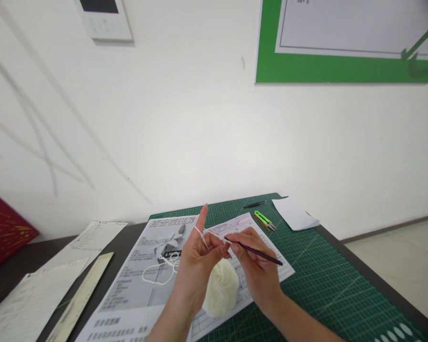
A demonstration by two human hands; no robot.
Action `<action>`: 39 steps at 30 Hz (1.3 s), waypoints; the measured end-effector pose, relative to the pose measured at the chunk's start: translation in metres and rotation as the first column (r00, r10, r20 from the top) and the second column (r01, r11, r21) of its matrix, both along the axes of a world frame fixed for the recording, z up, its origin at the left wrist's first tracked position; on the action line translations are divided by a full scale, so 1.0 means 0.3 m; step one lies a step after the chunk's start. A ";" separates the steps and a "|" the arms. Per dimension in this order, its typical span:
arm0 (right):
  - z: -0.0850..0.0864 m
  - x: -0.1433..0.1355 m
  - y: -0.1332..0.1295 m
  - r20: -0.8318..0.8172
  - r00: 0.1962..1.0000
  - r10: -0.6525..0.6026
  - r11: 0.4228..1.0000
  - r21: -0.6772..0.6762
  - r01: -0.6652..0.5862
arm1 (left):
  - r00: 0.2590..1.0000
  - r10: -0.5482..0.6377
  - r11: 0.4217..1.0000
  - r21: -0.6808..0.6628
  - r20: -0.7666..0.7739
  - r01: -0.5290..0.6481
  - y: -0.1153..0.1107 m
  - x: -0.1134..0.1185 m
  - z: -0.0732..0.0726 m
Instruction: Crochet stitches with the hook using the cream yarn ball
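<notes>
My left hand [199, 254] has its index finger raised, with white yarn [201, 233] looped round it. Its thumb and other fingers pinch a small bit of the yarn work. In my right hand [254, 259] is a dark crochet hook [262, 253], held like a pen, its tip meeting the yarn at my left fingertips. Stitches there are too small to make out. Below and between the hands sits a ball of cream yarn [221, 289]. A loose loop of white yarn [150, 281] lies on a printed sheet [128, 289] to the left.
Under the hands, a form sheet [274, 259] rests on a green cutting mat [328, 273]. Green thread snips [264, 219] and dark tweezers [254, 205] lie behind, near white paper [294, 213]. At left are a ruler-like strip [83, 294], written sheets [32, 299] and a red item [5, 230].
</notes>
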State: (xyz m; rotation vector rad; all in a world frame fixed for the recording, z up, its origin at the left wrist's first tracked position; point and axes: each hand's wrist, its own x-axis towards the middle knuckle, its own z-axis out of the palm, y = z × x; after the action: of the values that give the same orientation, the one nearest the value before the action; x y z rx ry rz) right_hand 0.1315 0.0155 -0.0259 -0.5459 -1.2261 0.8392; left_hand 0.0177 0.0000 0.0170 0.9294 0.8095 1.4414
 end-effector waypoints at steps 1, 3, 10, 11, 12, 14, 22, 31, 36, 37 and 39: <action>-0.001 -0.001 0.001 -0.019 1.000 0.024 0.999 -0.023 -0.024 | 1.000 0.002 1.000 -0.006 0.019 -0.002 0.002 0.000 -0.004; -0.006 -0.002 0.004 -0.080 0.994 0.068 0.993 -0.089 -0.075 | 0.998 0.006 1.000 -0.021 0.058 -0.005 0.007 -0.001 -0.012; -0.009 -0.007 0.013 -0.413 0.898 0.152 0.896 -0.326 -0.301 | 0.987 -0.062 0.998 -0.015 0.148 0.065 0.019 -0.015 -0.020; -0.003 -0.008 0.013 -0.449 0.881 0.152 0.882 -0.342 -0.326 | 0.986 -0.072 0.997 -0.012 0.150 0.074 0.019 -0.017 -0.019; 0.003 -0.009 0.013 -0.481 0.864 0.149 0.869 -0.353 -0.347 | 0.986 -0.079 0.997 -0.010 0.146 0.082 0.020 -0.020 -0.018; 0.015 -0.010 0.013 -0.528 0.838 0.137 0.849 -0.374 -0.374 | 0.988 -0.085 0.996 -0.014 0.127 0.087 0.020 -0.023 -0.016; 0.037 -0.005 0.023 -0.591 0.794 0.143 0.821 -0.377 -0.428 | 1.000 0.026 0.999 -0.025 0.012 -0.026 0.013 -0.006 -0.004; 0.025 0.000 0.035 -0.620 0.748 0.238 0.767 -0.353 -0.536 | 0.982 0.142 0.990 0.012 -0.128 -0.141 0.016 -0.002 -0.009; 0.026 0.001 0.034 -0.636 0.735 0.233 0.747 -0.367 -0.554 | 0.970 0.177 0.984 0.040 -0.168 -0.172 0.016 -0.009 -0.015; 0.027 0.001 0.034 -0.634 0.736 0.238 0.747 -0.365 -0.556 | 0.967 0.184 0.983 0.044 -0.176 -0.179 0.015 -0.009 -0.015; 0.030 0.001 0.031 -0.624 0.739 0.254 0.751 -0.355 -0.558 | 0.966 0.186 0.982 0.046 -0.179 -0.181 0.014 -0.008 -0.012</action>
State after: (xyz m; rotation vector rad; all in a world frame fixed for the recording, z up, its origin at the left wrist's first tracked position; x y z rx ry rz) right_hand 0.1317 0.0248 -0.0170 -0.4070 -0.5689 1.6357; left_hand 0.0154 0.0042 0.0133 1.0420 1.0359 1.5458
